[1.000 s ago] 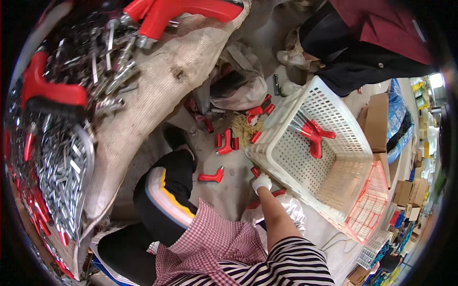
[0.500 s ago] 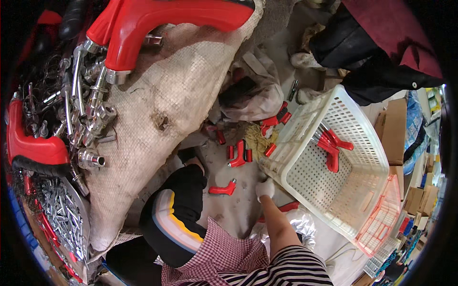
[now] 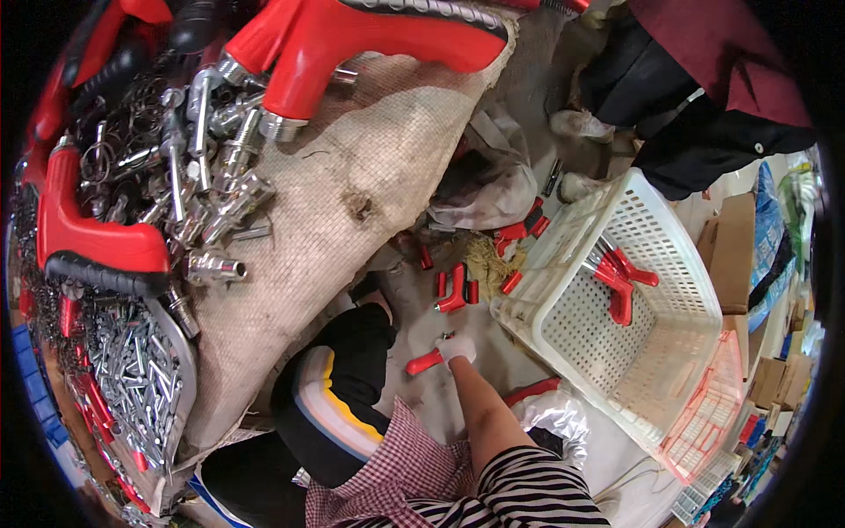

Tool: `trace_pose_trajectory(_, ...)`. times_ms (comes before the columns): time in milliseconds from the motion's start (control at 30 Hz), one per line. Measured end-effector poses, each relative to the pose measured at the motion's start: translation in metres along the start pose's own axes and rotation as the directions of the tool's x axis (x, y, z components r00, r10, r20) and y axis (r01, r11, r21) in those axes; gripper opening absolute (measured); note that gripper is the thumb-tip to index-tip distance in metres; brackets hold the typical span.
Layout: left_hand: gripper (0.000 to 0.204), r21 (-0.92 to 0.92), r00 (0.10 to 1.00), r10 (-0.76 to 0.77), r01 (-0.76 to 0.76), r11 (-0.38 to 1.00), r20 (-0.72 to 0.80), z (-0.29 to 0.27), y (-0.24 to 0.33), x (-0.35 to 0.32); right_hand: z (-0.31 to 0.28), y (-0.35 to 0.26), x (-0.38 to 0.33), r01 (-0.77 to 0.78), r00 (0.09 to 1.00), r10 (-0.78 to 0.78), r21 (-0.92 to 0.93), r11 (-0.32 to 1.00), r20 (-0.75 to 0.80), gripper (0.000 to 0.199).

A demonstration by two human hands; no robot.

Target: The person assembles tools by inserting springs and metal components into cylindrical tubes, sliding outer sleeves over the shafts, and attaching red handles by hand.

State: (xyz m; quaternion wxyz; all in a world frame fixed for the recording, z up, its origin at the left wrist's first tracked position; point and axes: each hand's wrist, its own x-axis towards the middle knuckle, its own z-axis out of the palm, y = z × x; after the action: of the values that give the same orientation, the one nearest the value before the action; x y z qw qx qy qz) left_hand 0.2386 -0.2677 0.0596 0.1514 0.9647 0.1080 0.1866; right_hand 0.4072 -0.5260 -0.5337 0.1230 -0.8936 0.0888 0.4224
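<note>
My right hand (image 3: 459, 348), in a white glove, is down at the floor with its fingers closed around the right end of a red pistol-shaped handle (image 3: 424, 362). The handle's metal stub shows above the glove; fingertips are hidden. Just beyond lies another red handle (image 3: 452, 289) with short red cylinders on either side. Further up, more red parts (image 3: 515, 236) rest by a clump of yellowish fibre (image 3: 482, 256). My left hand is not in view.
A tilted white basket (image 3: 563, 365) holding red handles (image 3: 620, 290) stands right of my arm. On the left, a worktop with woven sacking (image 3: 334, 211) carries metal fittings (image 3: 229, 207), large red handles (image 3: 378, 40) and a tray of pins (image 3: 141, 374). Another person's dark-clothed legs (image 3: 669, 97) are at upper right.
My right hand has moved left from beside the basket onto the red handle and closed on it. The whole view has shifted slightly, with things on the worktop now further right.
</note>
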Motion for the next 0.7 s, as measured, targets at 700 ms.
trace_pose_trajectory(700,0.059,-0.608,0.844,-0.492,0.28,0.742,-0.211,-0.024,-0.011,0.019,-0.282,-0.301,-0.481,0.64,-0.291,-0.822,0.539,-0.547,-0.49,0.04)
